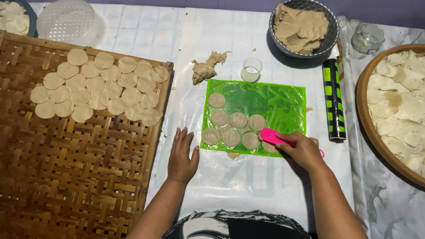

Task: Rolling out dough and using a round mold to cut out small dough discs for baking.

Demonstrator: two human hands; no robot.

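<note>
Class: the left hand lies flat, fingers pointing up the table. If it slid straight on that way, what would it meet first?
Probably the dough lump; the left hand points up the white sheet between the woven tray and green mat.

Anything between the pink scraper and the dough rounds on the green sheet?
Nothing visible. The right hand holds the pink scraper right at the dough rounds on the green sheet; the left hand lies flat beside the sheet.
</note>
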